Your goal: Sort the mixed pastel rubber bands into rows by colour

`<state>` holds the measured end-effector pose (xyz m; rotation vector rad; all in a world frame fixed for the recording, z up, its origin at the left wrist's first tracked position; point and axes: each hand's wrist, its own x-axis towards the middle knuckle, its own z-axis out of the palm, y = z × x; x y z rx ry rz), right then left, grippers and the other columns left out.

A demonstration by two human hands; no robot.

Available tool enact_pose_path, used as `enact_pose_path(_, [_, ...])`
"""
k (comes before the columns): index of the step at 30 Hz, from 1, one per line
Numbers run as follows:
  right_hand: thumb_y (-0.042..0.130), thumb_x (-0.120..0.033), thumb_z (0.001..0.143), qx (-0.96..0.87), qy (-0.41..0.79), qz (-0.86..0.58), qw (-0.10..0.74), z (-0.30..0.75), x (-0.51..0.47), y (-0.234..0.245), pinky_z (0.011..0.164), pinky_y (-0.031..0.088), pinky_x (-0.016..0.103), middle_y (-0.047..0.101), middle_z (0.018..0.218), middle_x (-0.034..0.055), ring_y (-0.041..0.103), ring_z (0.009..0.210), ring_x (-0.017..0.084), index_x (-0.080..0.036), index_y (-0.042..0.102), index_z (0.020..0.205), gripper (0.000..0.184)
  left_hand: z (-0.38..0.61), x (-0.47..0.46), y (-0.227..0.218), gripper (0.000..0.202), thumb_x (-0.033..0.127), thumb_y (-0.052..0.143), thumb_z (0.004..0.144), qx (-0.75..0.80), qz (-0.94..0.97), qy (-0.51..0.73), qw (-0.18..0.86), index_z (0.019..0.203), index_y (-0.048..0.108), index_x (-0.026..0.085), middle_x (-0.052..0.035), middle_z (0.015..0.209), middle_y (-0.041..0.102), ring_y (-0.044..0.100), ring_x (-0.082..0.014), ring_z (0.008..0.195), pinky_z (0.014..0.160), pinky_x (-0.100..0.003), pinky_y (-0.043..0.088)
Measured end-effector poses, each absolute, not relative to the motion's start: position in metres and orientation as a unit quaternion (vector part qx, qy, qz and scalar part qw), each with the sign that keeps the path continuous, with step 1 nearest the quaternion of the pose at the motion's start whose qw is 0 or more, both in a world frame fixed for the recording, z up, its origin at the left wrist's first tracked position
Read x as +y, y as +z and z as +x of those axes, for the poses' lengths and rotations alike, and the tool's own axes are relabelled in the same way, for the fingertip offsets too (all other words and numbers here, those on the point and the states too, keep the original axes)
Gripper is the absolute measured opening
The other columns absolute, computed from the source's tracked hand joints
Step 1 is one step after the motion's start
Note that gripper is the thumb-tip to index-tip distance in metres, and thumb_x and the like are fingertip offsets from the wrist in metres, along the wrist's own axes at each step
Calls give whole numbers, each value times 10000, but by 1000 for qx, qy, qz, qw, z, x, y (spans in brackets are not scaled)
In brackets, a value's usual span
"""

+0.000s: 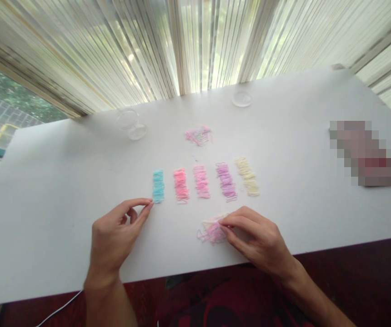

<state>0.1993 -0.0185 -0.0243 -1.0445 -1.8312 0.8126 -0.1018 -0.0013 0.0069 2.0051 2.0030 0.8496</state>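
My left hand [122, 229] is closed in a pinch, thumb and forefinger touching the lower end of a column of thin turquoise pieces [158, 186]; anything between the fingertips is too small to make out. To its right lie similar columns: coral pink [181, 185], light pink [201, 181], purple [226, 181] and pale yellow [247, 177]. The pieces look like slim, looped strips. My right hand [258, 238] pinches at the right side of a loose mixed heap of pink, purple and cream strips [212, 232]. What its fingertips hold is hidden.
Beyond the columns lies a second tangled heap, mostly pink [199, 135]. Clear round plastic dishes [137, 131] stand at back left, and a clear round lid or dish [241, 99] at the back. A blurred-out object [369, 154] lies right on the white table [55, 204], below string curtains.
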Motion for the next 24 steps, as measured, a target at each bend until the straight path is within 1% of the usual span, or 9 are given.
enact_pose_path(3, [672, -77, 927, -732, 328, -418, 426, 199, -18, -24, 747, 575, 255, 727, 897, 38, 694, 817, 154, -197, 710, 1038, 168, -105, 3, 6, 124, 348, 734, 875, 671, 681, 278, 93, 944, 787, 259, 74, 604, 592, 473, -70, 489, 508, -184, 392])
enact_pose_path(9, [671, -81, 928, -730, 330, -417, 429, 199, -19, -24, 742, 575, 259, 727, 891, 40, 693, 810, 157, -197, 708, 1040, 165, -103, 5, 4, 111, 340, 742, 872, 670, 681, 284, 80, 935, 791, 264, 84, 580, 573, 460, -64, 475, 513, -178, 397])
enact_pose_path(13, [667, -86, 932, -733, 328, -417, 426, 199, -18, -23, 737, 575, 265, 728, 885, 41, 694, 806, 160, -198, 709, 1034, 157, -104, 5, 2, 141, 369, 729, 876, 675, 676, 287, 72, 931, 798, 259, 66, 634, 643, 475, -68, 481, 502, -187, 399])
enact_pose_path(21, [665, -98, 928, -725, 335, -420, 430, 199, -17, -21, 732, 598, 274, 739, 886, 41, 710, 803, 168, -210, 722, 1030, 162, -106, 4, -5, 161, 374, 745, 881, 689, 662, 285, 80, 975, 810, 261, 57, 637, 649, 480, -77, 502, 511, -193, 407])
enact_pose_path(24, [664, -104, 929, -723, 335, -421, 433, 199, -17, -21, 727, 601, 278, 742, 879, 40, 710, 795, 170, -215, 724, 1028, 161, -104, 2, -2, 171, 373, 731, 901, 704, 646, 287, 61, 1015, 800, 266, 53, 656, 648, 472, -79, 511, 522, -202, 415])
